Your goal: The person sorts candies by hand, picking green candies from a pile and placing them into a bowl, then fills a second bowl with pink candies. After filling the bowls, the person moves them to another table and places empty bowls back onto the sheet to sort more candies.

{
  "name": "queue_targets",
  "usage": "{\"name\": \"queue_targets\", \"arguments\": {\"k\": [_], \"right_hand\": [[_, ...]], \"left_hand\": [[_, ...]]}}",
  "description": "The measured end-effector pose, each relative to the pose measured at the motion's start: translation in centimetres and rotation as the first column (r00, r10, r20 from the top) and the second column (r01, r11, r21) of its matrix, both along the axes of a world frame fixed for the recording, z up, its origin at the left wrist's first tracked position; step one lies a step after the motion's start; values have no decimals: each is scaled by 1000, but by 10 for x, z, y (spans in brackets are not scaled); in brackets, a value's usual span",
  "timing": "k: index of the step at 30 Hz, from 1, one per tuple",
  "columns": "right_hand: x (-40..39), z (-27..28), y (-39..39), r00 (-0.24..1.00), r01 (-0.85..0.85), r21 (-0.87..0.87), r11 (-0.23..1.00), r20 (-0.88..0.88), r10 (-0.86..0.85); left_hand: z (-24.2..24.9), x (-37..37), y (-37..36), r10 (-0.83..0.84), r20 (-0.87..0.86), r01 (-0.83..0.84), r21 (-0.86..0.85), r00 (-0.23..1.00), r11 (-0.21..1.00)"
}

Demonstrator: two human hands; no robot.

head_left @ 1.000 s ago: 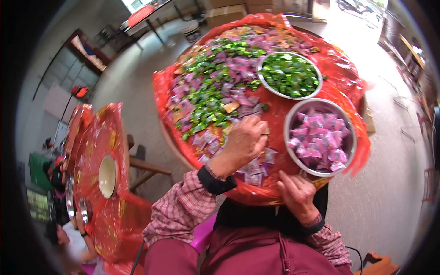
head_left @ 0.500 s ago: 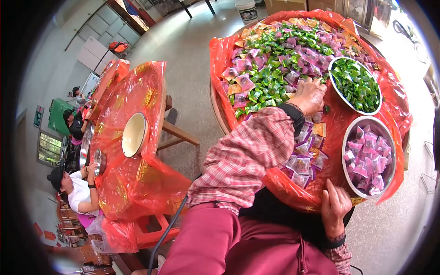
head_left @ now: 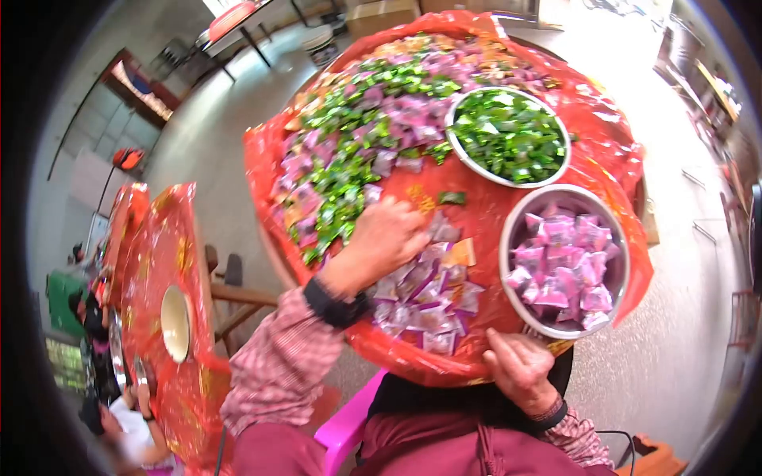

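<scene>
My left hand (head_left: 381, 242) is closed, fingers curled, over the red plastic sheet (head_left: 452, 178) between the mixed heap and a smaller group of purple-and-white packets (head_left: 425, 305). What it holds, if anything, is hidden. My right hand (head_left: 520, 369) rests at the table's near edge with its fingers apart, below a metal bowl of pink packets (head_left: 563, 262). A bowl of green packets (head_left: 508, 135) stands farther back. The heap of green, pink and orange packets (head_left: 349, 151) covers the left and far side. One green packet (head_left: 452, 197) lies alone on the sheet.
At the left, a second table under red plastic (head_left: 151, 270) holds a cream bowl (head_left: 175, 324). A person in a white top (head_left: 135, 432) sits beyond it, others farther back. A pink stool (head_left: 349, 424) is near my legs. A bucket (head_left: 320, 45) and a cardboard box (head_left: 381, 17) stand behind.
The view has turned, shifting the tables left. My left hand has drawn back from the heap toward the smaller group. My right hand stays at the edge.
</scene>
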State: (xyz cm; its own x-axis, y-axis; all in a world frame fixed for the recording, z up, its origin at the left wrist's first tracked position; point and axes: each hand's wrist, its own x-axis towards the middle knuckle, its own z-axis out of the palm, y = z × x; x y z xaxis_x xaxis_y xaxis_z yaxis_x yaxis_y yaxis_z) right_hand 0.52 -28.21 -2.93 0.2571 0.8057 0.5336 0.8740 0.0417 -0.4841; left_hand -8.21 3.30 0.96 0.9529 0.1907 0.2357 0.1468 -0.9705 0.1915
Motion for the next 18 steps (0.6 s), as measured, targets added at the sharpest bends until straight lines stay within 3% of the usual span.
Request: {"name": "queue_targets", "arguments": {"k": [2,3,6,8,10,11,14,18], "right_hand": [[2,2,1,999,-8,2,1000,31,8],[2,3,1,999,-8,-9,1000,33,9],[3,3,1,999,-13,-16,1000,35,13],[3,0,0,999,-11,-17,1000,35,12],[4,1,-1,1000,-15,-33,999,21,16],[4,0,-2,1000,-12,-43,999,28,13],[5,0,-3,1000,-18,-70,997,18,19],[8,1,-2,999,-38,-64,997,36,41]], "left_hand": [[20,-2,4,-8,-44,2,-136,999,991],[24,4,16,-71,-5,70,-125,997,990],[37,44,48,64,25,-63,-14,998,998],[29,80,80,39,151,-58,124,988,991],[26,114,98,122,100,-141,210,987,968],[26,130,104,212,-4,-203,264,977,943],[1,164,120,240,-59,-209,323,969,923],[-27,181,120,266,27,-253,407,964,877]]}}
